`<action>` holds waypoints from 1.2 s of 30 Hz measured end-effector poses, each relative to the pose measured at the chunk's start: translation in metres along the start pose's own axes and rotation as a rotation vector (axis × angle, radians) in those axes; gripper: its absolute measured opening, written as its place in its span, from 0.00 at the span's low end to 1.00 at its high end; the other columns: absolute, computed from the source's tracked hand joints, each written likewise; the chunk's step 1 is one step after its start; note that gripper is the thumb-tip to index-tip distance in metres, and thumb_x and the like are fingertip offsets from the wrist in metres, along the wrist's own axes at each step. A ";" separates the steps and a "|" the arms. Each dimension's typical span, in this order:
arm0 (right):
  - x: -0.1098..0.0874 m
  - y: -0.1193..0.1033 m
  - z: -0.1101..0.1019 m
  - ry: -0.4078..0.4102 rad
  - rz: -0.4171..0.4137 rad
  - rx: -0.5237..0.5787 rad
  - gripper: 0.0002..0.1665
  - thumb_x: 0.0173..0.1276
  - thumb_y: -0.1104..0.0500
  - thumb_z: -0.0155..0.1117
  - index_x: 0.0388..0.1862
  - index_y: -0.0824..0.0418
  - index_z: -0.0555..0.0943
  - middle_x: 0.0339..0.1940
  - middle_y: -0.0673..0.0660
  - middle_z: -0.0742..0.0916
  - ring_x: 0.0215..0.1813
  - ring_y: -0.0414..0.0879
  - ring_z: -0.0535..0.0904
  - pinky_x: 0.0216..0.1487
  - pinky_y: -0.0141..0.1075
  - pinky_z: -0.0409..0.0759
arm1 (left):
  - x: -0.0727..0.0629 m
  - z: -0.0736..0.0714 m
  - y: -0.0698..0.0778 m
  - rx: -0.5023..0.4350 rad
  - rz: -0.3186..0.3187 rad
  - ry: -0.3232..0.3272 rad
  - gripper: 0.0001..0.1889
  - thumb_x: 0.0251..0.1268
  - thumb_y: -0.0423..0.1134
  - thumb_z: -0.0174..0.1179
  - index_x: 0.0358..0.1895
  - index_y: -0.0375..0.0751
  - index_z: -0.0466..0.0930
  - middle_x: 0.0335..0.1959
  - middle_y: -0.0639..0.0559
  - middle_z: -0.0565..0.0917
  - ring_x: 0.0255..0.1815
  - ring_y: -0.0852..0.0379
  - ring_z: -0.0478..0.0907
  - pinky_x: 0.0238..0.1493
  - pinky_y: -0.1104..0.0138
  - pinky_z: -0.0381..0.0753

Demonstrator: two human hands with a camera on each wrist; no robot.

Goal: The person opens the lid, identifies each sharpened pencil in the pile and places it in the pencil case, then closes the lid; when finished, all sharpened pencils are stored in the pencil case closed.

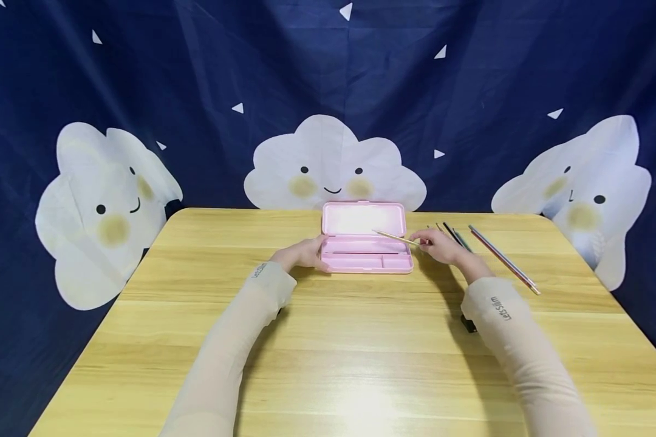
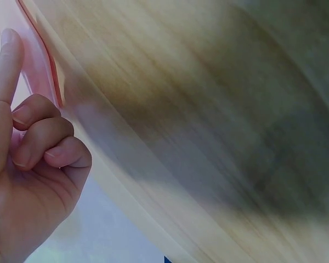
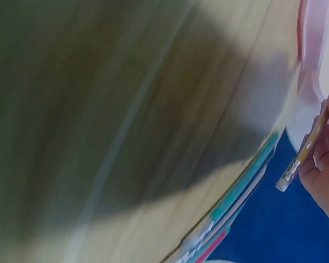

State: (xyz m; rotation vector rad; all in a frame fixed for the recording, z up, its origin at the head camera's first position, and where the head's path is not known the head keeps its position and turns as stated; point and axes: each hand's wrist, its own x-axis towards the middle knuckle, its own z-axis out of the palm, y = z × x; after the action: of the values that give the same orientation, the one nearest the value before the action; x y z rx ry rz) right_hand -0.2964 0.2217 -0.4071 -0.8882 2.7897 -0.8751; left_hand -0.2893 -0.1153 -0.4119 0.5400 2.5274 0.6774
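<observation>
A pink pencil case point(image 1: 369, 262) lies with its lid point(image 1: 363, 218) raised at the far middle of the table. At its left end my left hand point(image 1: 308, 254) holds the edge. In the left wrist view, several fingers point(image 2: 39, 133) of that hand are curled beside the pink rim point(image 2: 41, 66). My right hand point(image 1: 439, 244) pinches a yellow pencil point(image 1: 396, 237), which is held slantwise over the case's right side. The right wrist view shows the pencil's white eraser end point(image 3: 282, 184) sticking out past the fingers. A thin dark line runs along the case's inside; what it is cannot be told.
Several pencils point(image 1: 504, 258) lie to the right of the right hand, some partly hidden behind it. The wooden table point(image 1: 361, 340) reaches back to a dark blue curtain point(image 1: 317, 60) with white clouds. A small black object point(image 1: 468, 324) shows under the right sleeve.
</observation>
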 end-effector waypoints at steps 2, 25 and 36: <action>0.006 -0.005 0.005 -0.003 -0.026 -0.014 0.16 0.58 0.78 0.51 0.44 0.73 0.77 0.24 0.58 0.76 0.30 0.48 0.68 0.35 0.40 0.69 | 0.000 0.000 0.000 -0.003 -0.007 -0.003 0.52 0.52 0.46 0.66 0.71 0.33 0.39 0.69 0.34 0.55 0.70 0.46 0.52 0.69 0.60 0.51; 0.049 -0.040 0.044 -0.051 -0.130 -0.111 0.17 0.55 0.78 0.53 0.42 0.70 0.81 0.28 0.60 0.79 0.34 0.51 0.73 0.44 0.45 0.74 | -0.003 0.001 0.002 0.013 -0.012 0.014 0.50 0.52 0.45 0.66 0.71 0.33 0.41 0.67 0.33 0.58 0.68 0.45 0.55 0.69 0.61 0.52; 0.061 -0.051 0.050 -0.071 -0.096 -0.117 0.19 0.56 0.78 0.49 0.43 0.69 0.82 0.30 0.60 0.80 0.36 0.51 0.74 0.50 0.45 0.74 | -0.002 0.001 0.002 0.015 -0.010 0.016 0.50 0.53 0.45 0.66 0.71 0.34 0.41 0.68 0.33 0.57 0.69 0.44 0.55 0.69 0.60 0.52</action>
State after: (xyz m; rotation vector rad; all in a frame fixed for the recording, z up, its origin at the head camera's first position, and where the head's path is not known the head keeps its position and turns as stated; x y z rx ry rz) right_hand -0.3092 0.1289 -0.4158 -1.0569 2.7817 -0.6835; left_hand -0.2867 -0.1144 -0.4114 0.5284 2.5503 0.6616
